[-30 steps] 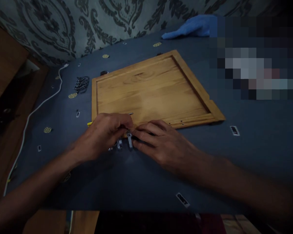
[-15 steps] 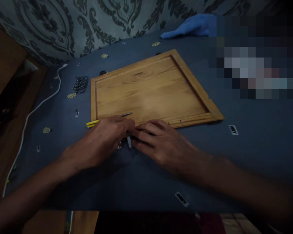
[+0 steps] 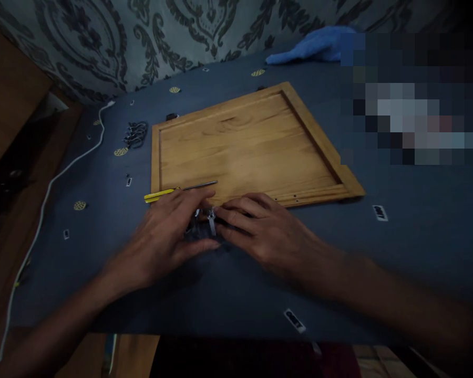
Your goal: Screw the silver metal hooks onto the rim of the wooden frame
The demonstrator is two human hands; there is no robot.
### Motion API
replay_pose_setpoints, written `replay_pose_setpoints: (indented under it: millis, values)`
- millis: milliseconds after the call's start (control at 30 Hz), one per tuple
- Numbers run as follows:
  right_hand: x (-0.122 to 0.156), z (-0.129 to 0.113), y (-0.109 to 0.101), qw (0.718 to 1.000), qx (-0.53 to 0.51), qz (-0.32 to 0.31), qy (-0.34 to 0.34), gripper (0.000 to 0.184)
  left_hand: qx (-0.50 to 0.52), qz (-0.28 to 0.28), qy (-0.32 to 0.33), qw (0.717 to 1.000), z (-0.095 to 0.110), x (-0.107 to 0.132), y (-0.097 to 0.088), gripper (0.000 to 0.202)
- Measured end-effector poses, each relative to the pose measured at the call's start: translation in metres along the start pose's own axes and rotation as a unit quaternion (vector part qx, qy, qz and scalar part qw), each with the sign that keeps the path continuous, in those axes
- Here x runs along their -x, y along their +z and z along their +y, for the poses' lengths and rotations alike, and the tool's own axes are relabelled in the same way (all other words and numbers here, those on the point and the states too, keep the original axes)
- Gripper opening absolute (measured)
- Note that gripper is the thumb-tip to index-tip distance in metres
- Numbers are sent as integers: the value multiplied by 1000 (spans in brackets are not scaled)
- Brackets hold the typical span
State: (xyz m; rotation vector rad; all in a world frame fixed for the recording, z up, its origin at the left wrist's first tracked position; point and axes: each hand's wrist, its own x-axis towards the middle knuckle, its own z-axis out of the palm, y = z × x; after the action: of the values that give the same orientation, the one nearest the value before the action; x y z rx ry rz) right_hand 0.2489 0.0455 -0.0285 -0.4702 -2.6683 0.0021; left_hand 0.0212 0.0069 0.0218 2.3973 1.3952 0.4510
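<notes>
A framed wooden panel (image 3: 236,147) lies flat, with small dark holes along its near rail. At its near edge a small shiny metal fitting, hinge-like in shape (image 3: 212,221), sticks out toward me. My left hand (image 3: 169,231) is beside it with thumb and fingers spread apart around the fitting's left side. The fingers of my right hand (image 3: 256,226) are bent together against the fitting and the panel's edge; their tips are partly hidden. A yellow-handled screwdriver (image 3: 161,195) rests across the panel's near left corner, just beyond my left hand.
Dark wire-like pieces (image 3: 135,134) sit bunched left of the panel. A white cable (image 3: 69,167) runs down the left side. Toward the back lies a blue cloth (image 3: 311,44) before the patterned wall covering (image 3: 205,26). The upper right is blurred out.
My left hand has opened, its thumb moving away from the fingers, which uncovers more of the metal fitting and screwdriver. My right hand keeps nearly the same place. The view has shifted slightly.
</notes>
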Motion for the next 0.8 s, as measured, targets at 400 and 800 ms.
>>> replay_pose_setpoints:
  millis: [400,800]
  values:
    - [1,0,0,1000,-10,7,-1,21,40,35,-34,998,-4,1,19,72]
    - [2,0,-3,998,-55,24,18,34,94,31,-50,994,-9,-1,20,71]
